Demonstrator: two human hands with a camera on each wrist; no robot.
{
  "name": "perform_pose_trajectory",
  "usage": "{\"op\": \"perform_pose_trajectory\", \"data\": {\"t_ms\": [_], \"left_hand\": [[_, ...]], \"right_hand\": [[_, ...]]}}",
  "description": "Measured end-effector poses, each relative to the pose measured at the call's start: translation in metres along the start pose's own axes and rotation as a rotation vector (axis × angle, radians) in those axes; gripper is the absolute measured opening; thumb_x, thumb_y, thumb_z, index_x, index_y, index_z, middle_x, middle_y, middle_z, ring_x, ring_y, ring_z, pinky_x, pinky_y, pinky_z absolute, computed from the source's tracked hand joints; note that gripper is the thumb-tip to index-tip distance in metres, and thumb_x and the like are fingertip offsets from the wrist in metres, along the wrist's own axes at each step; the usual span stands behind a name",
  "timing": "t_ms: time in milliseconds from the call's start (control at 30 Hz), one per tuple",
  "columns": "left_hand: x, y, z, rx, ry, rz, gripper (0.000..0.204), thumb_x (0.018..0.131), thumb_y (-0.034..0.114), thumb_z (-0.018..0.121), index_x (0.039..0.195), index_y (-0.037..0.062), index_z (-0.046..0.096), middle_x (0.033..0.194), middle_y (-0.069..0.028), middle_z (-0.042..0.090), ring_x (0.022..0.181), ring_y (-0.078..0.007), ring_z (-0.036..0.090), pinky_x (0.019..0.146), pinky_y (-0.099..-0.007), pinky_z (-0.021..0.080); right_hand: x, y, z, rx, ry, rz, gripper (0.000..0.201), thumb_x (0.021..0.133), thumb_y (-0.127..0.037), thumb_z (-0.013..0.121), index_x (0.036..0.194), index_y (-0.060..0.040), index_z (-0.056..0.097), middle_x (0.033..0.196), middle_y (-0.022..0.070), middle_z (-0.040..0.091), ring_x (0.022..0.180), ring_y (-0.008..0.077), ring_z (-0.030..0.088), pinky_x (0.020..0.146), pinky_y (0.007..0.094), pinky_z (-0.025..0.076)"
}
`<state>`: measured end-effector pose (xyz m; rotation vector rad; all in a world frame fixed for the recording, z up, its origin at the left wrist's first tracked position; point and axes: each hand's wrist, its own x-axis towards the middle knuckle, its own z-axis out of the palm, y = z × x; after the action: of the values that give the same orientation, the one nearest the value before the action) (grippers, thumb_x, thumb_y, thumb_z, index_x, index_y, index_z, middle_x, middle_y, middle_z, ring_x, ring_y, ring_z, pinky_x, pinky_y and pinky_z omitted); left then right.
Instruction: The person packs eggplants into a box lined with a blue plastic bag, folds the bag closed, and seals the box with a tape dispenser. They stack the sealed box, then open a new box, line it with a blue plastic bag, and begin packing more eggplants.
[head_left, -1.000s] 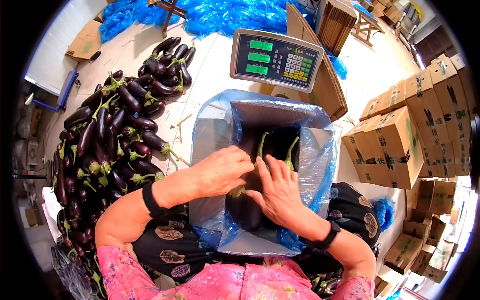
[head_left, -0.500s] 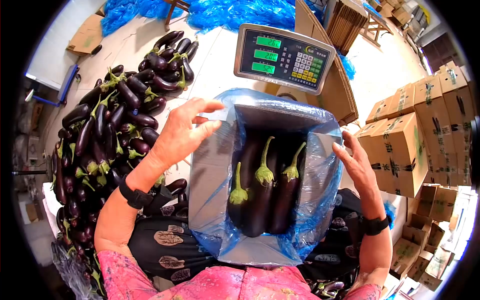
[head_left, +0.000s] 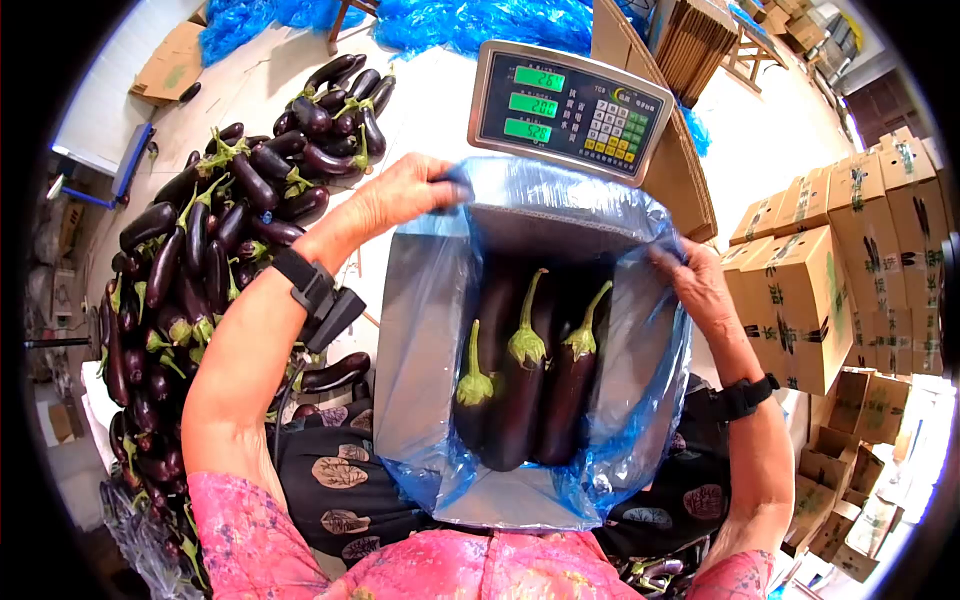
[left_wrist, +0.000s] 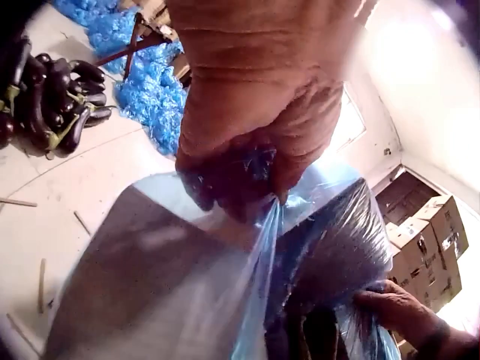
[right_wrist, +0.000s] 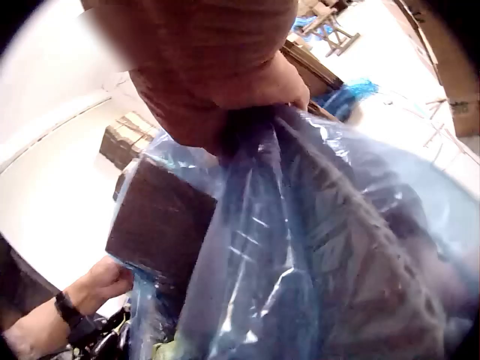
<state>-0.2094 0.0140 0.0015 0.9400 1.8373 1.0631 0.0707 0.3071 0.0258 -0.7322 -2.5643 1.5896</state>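
Thin, glossy blue plastic film forms the crinkled, see-through liner (head_left: pixel 650 375) of a matt cardboard carton (head_left: pixel 425 330), light streaking along its folds. Smooth, shiny skins cover the eggplants inside (head_left: pixel 518 405), their green stalks (head_left: pixel 527 310) duller, while a loose eggplant pile (head_left: pixel 165 265) shows the same polished gloss. Behind, a scale (head_left: pixel 570 112) presents a smooth, dark panel within a grey rim, near rumpled, shiny blue plastic sheeting (head_left: pixel 470 25) and a wooden stand (head_left: pixel 738 58). Stacked boxes (head_left: pixel 800 300) are flat-finished brown cardboard; the floor (head_left: pixel 425 100) is pale and smooth. Printed cloth makes up the pink top (head_left: pixel 440 565) and dark trousers (head_left: pixel 340 470).
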Motion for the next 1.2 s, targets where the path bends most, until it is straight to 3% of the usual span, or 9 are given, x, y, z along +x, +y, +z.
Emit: {"op": "perform_pose_trajectory", "data": {"t_ms": [200,367,467,700,867,967,1033,1100,1200], "left_hand": [[-0.037,0.046,-0.005,0.085,0.288,0.239,0.023,0.093,0.017,0.059,0.109,0.0031,0.069,0.082,0.0028,0.065,0.071,-0.0056,0.057,0.058,-0.0215,0.043],[-0.106,0.084,0.016,0.109,-0.033,0.211,0.021,0.086,0.011,0.064,0.103,0.0036,0.072,0.08,-0.0006,0.07,0.069,-0.0089,0.061,0.063,-0.0261,0.049],[-0.15,0.08,0.065,0.589,-0.255,0.439,0.014,0.083,0.01,0.066,0.096,0.0064,0.067,0.09,-0.0134,0.067,0.083,-0.0353,0.067,0.07,-0.0424,0.055],[-0.181,0.079,0.091,0.481,-0.469,0.315,0.016,0.086,0.011,0.068,0.1,0.006,0.063,0.085,-0.0142,0.064,0.083,-0.0372,0.065,0.072,-0.0461,0.053],[-0.18,0.083,0.076,0.658,-0.204,0.154,0.059,0.084,0.02,0.075,0.136,0.007,0.051,0.117,-0.0192,0.059,0.106,-0.0378,0.061,0.089,-0.0459,0.05],[-0.178,0.06,0.077,0.655,-0.08,0.086,0.077,0.079,0.032,0.081,0.141,0.0043,0.045,0.129,-0.0224,0.056,0.119,-0.0423,0.055,0.099,-0.0465,0.046],[-0.176,0.048,0.083,0.737,-0.118,-0.058,0.065,0.077,0.031,0.082,0.128,0.0025,0.053,0.115,-0.024,0.063,0.11,-0.0434,0.06,0.092,-0.0473,0.05],[-0.173,0.044,0.091,0.756,-0.235,-0.247,0.045,0.076,0.026,0.08,0.112,0.0027,0.064,0.103,-0.0235,0.067,0.105,-0.0414,0.064,0.089,-0.0473,0.052],[-0.177,0.028,0.112,0.606,-0.416,-0.038,0.018,0.081,0.018,0.067,0.085,0.0007,0.065,0.078,-0.0199,0.066,0.08,-0.0385,0.065,0.076,-0.0469,0.051]], "right_hand": [[-0.032,-0.041,0.014,-0.278,0.138,-0.33,0.013,0.096,-0.013,0.066,0.1,-0.0004,0.067,0.065,0.007,0.052,0.066,0.0082,0.048,0.063,0.0301,0.044],[-0.051,-0.069,0.008,-0.41,0.097,-0.261,0.011,0.09,-0.008,0.067,0.099,-0.0027,0.063,0.083,0.0155,0.065,0.071,0.0277,0.064,0.065,0.0394,0.05],[-0.075,-0.083,0.018,-0.641,0.035,-0.428,0.019,0.084,-0.006,0.068,0.102,-0.0073,0.06,0.096,0.0198,0.069,0.086,0.0438,0.065,0.072,0.0524,0.053],[-0.115,-0.061,-0.009,-1.306,-0.08,-0.154,0.003,0.083,-0.003,0.06,0.083,-0.0059,0.059,0.077,0.0197,0.065,0.075,0.0399,0.066,0.064,0.0495,0.052],[-0.171,-0.116,0.017,-0.303,-0.868,-0.171,0.018,0.083,-0.014,0.074,0.095,-0.0035,0.066,0.09,0.0161,0.066,0.089,0.0361,0.066,0.077,0.0434,0.052],[-0.163,-0.094,0.014,-0.702,-0.175,-0.269,0.031,0.082,-0.016,0.076,0.107,-0.0027,0.064,0.106,0.0173,0.064,0.103,0.0379,0.062,0.085,0.0445,0.05],[-0.156,-0.077,0.01,-0.778,-0.008,-0.317,0.049,0.08,-0.022,0.079,0.12,-0.0045,0.059,0.117,0.0188,0.061,0.114,0.0386,0.057,0.091,0.0443,0.049],[-0.159,-0.062,0.017,-0.906,-0.158,-0.142,0.053,0.079,-0.027,0.08,0.123,-0.0072,0.058,0.112,0.0206,0.064,0.108,0.0403,0.061,0.088,0.0452,0.051],[-0.175,-0.041,0.048,-0.969,-0.591,-0.01,0.034,0.083,-0.024,0.077,0.11,-0.0084,0.065,0.091,0.0176,0.069,0.089,0.0393,0.067,0.078,0.0473,0.053]]}}
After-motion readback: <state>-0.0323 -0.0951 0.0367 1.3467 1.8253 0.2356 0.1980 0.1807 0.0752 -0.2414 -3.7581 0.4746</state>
